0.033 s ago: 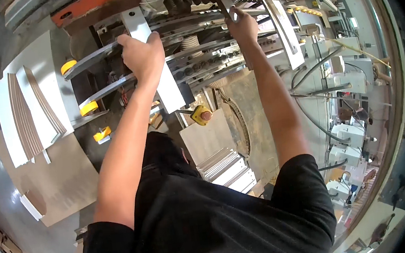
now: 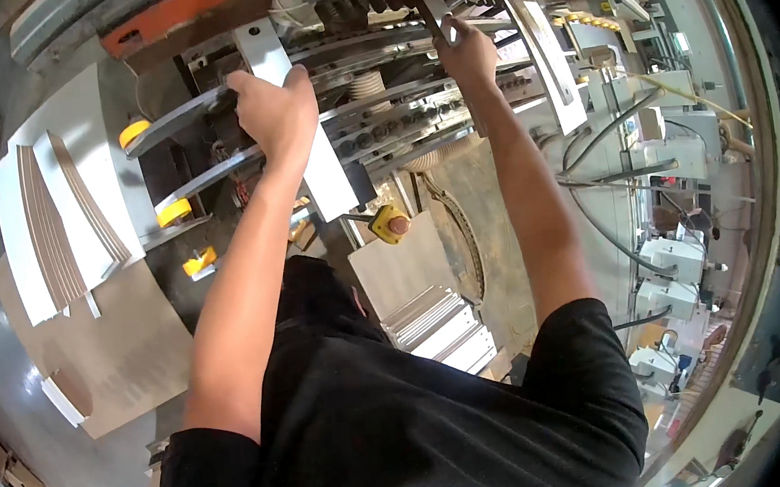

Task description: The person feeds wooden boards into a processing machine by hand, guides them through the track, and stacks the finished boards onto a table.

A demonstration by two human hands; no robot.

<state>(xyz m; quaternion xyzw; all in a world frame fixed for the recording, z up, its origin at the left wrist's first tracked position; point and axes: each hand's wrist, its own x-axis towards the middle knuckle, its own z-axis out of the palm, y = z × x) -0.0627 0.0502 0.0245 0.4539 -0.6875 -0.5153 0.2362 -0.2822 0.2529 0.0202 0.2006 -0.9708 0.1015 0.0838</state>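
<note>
My left hand (image 2: 276, 107) is closed over a narrow white panel (image 2: 329, 178), thumb and fingers at its two long edges. The panel lies across the metal rails (image 2: 209, 173) of a machine. At the right, my right hand (image 2: 468, 54) is closed on a second narrow panel (image 2: 431, 10), which looks grey-brown in shadow. My wrist and forearm cover part of that panel. Farther right, a third white panel (image 2: 551, 66) lies across the rails, apart from both hands.
An orange machine beam (image 2: 190, 11) runs along the far side. A yellow box with a round button (image 2: 392, 225) juts out nearer me. Stacked white panels (image 2: 42, 225) lie on the left, with more white strips (image 2: 443, 329) below. Yellow rollers (image 2: 173, 212) and cables (image 2: 600, 229) flank the work.
</note>
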